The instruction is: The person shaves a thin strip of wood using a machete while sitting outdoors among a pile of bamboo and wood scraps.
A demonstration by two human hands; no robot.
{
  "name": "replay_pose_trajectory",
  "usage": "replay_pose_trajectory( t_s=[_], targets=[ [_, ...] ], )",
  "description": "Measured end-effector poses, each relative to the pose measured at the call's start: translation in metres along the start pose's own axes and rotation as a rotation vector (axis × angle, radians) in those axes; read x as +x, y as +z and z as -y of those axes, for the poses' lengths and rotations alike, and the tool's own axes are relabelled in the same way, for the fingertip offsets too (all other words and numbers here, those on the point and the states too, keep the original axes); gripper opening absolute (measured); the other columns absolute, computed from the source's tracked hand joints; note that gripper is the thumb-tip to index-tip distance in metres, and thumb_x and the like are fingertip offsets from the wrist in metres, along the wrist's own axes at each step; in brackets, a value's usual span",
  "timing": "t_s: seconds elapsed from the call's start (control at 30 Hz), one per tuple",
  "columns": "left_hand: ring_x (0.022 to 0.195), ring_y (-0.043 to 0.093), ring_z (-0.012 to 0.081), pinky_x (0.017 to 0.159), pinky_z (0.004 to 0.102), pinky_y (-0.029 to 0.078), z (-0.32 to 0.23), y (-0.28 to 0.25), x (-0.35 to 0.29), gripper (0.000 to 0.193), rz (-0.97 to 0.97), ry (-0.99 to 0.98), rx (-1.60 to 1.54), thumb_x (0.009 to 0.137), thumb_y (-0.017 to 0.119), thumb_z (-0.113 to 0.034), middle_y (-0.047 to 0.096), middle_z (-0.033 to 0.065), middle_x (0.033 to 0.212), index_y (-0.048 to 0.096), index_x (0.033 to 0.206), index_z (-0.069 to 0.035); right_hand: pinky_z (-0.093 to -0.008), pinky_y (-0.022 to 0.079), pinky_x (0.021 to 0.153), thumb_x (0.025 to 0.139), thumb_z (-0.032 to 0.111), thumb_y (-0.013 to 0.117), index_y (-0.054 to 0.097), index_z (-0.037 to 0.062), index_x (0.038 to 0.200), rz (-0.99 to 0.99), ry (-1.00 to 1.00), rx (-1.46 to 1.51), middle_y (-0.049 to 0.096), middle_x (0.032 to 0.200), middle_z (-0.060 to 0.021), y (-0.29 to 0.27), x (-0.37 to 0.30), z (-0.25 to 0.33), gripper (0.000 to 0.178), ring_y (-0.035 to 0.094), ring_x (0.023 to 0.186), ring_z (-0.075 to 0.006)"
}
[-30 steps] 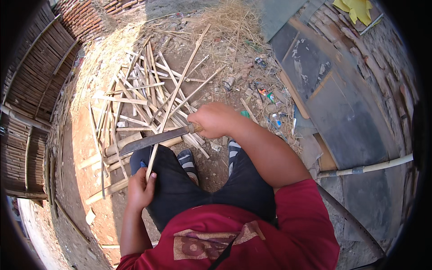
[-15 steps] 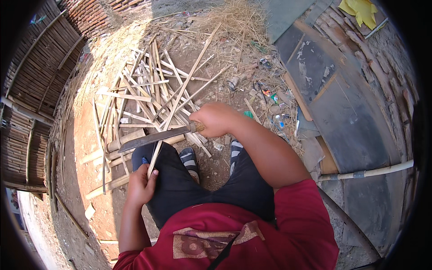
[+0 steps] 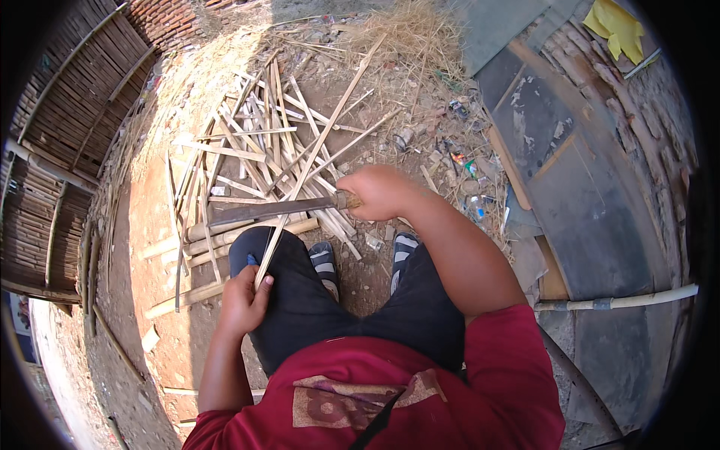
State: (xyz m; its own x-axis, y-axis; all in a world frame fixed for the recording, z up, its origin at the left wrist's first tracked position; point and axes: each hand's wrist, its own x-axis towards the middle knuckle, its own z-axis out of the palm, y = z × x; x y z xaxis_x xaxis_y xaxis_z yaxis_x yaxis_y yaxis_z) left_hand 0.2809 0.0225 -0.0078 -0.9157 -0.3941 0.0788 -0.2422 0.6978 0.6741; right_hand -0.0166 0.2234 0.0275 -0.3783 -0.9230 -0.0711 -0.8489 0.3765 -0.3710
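My left hand (image 3: 244,301) is closed around the near end of a long, pale bamboo strip (image 3: 271,253), over my left thigh. From there the strip slants away to the upper right, over the heap of strips. My right hand (image 3: 379,193) grips the handle of a machete (image 3: 262,211). Its dark, wide blade points left and crosses the strip just beyond my left knee. Whether the edge bites into the strip cannot be made out. A small blue thing (image 3: 252,259) shows beside my left hand, partly hidden.
A loose pile of split bamboo strips (image 3: 247,142) covers the ground ahead. Thicker bamboo poles (image 3: 184,298) lie by my left knee. Straw (image 3: 409,37) and litter (image 3: 474,206) are scattered beyond. Dark boards (image 3: 600,225) lie on the right; a bamboo-slat wall (image 3: 75,97) stands left.
The machete has moved a little farther out along the strip, its blade now more level. My left hand keeps its hold on the strip. The whole view has shifted slightly.
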Motion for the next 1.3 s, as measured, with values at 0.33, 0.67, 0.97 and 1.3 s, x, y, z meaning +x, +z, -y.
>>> replay_pose_trajectory(
  t_s=[0.33,0.67,0.97,1.3],
  targets=[
    [0.054,0.045,0.0161,0.053,0.0338,0.038,0.006,0.0,0.003,0.02,0.021,-0.034,-0.011,0.097,0.067,-0.017,0.051,0.0107,0.06,0.06,0.091,0.001,-0.0475,0.055,0.082,0.083,0.03,0.075,0.065,0.0029,0.123,-0.112,0.024,-0.008,0.071,0.098,-0.0245,0.015,0.004,-0.013,0.05,0.07,0.093,-0.0402],
    [0.052,0.043,0.0164,0.051,0.0347,0.036,0.005,-0.001,0.004,0.022,0.011,-0.011,-0.059,0.097,0.067,-0.018,0.05,0.0112,0.058,0.059,0.089,0.001,-0.0498,0.055,0.086,0.081,0.026,0.073,0.067,0.0047,0.113,-0.541,0.305,0.118,0.071,0.1,-0.0224,0.004,0.006,-0.077,0.039,0.068,0.096,-0.0424],
    [0.051,0.044,0.0205,0.052,0.0369,0.038,-0.005,-0.004,0.002,0.022,0.028,0.005,-0.061,0.097,0.067,-0.018,0.051,0.0131,0.058,0.06,0.091,0.002,-0.048,0.055,0.081,0.083,0.032,0.074,0.067,0.0055,0.119,0.051,-0.06,0.032,0.071,0.096,-0.024,0.004,0.0,0.001,0.046,0.069,0.092,-0.0412],
    [0.053,0.045,0.017,0.053,0.035,0.039,0.004,0.002,0.004,0.021,0.022,-0.037,-0.063,0.098,0.065,-0.019,0.05,0.0108,0.058,0.062,0.094,0.001,-0.0463,0.055,0.081,0.082,0.03,0.076,0.065,0.0024,0.122,-0.101,0.065,0.031,0.072,0.097,-0.0237,0.017,0.003,-0.006,0.05,0.071,0.093,-0.0386]
  ],
)
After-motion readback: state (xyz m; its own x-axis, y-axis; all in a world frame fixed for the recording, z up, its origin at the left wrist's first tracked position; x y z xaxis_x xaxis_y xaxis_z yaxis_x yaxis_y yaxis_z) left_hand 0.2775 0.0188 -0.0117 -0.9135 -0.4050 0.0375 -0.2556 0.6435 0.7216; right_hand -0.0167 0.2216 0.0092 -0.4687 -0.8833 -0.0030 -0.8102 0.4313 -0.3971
